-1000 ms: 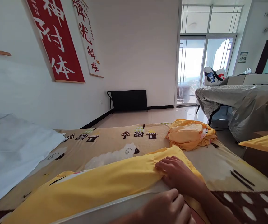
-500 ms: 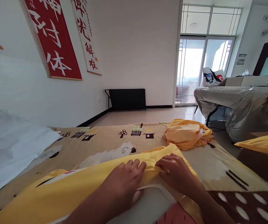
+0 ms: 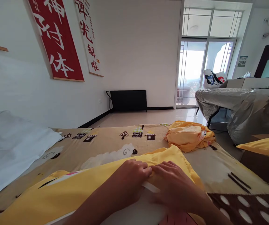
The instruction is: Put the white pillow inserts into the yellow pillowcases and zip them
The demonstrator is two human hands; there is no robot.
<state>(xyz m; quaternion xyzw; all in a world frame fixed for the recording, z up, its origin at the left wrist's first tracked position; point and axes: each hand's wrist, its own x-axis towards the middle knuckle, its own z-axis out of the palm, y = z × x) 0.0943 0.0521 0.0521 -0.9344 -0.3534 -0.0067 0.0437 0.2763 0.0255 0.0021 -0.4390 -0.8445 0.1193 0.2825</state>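
Note:
A yellow fabric cover (image 3: 78, 187) with a printed pattern lies across the bed in front of me. Its opening faces me, and a smooth white insert with a pale edge (image 3: 125, 214) shows there, partly hidden under my hands. My left hand (image 3: 133, 176) is closed on the cover's edge, its fingers curled over the cloth. Right beside it, almost touching, my right hand (image 3: 172, 184) grips the same edge; its lower fingers are smeared by motion. Beneath the right forearm, a pink printed patch (image 3: 178, 218) of the cover peeks out.
A patterned beige blanket (image 3: 111, 136) covers the bed. Crumpled orange-yellow cloth (image 3: 186, 137) lies at its far right, and white fabric (image 3: 15, 147) at the left. A plastic-covered table (image 3: 244, 100) and another yellow cloth (image 3: 265, 147) are to the right. A black folded frame (image 3: 128, 100) leans by the wall.
My left hand has slid right along the cover's edge and its fingers have curled in more. My right hand has shifted slightly down and left, so the two hands now meet.

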